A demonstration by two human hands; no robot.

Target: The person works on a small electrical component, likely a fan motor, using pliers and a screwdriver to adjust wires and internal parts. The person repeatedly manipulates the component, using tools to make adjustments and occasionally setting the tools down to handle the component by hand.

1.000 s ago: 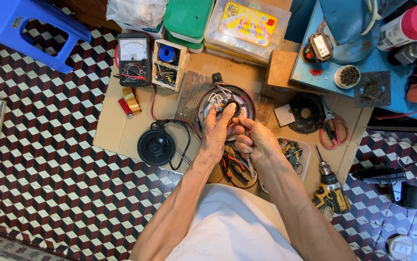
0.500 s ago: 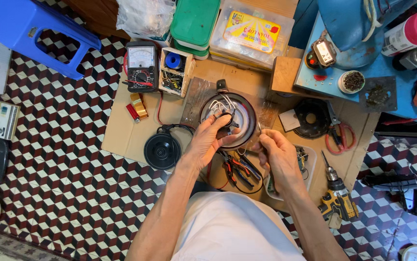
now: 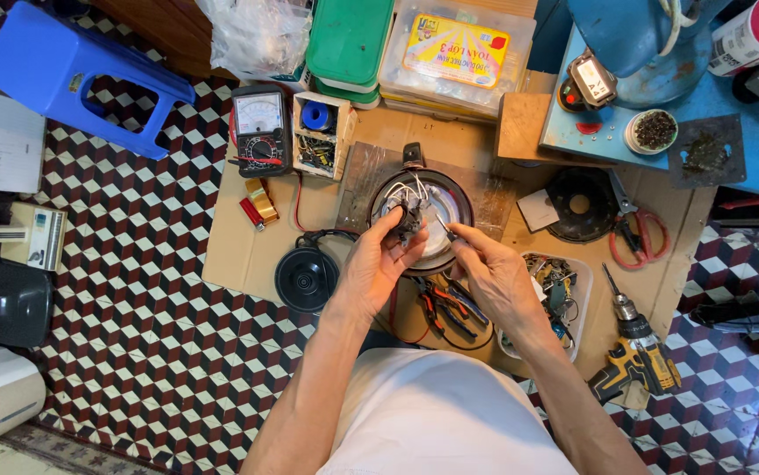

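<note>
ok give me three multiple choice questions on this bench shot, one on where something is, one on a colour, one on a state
1. Where does the cordless drill lie?
A. by the person's right arm
B. on the blue stool
C. inside the round appliance base

2. What colour is the stool on the tiled floor?
A. red
B. blue
C. white

3. What is the left hand doing?
A. lying flat on the cardboard
B. holding a small wired part above the round appliance base
C. gripping the scissors

Answers: 1 A, the drill lies low on the right. 2 B, its plastic is plainly blue. 3 B, the fingers pinch the wired part while the right hand brings a thin tool to it.
</note>
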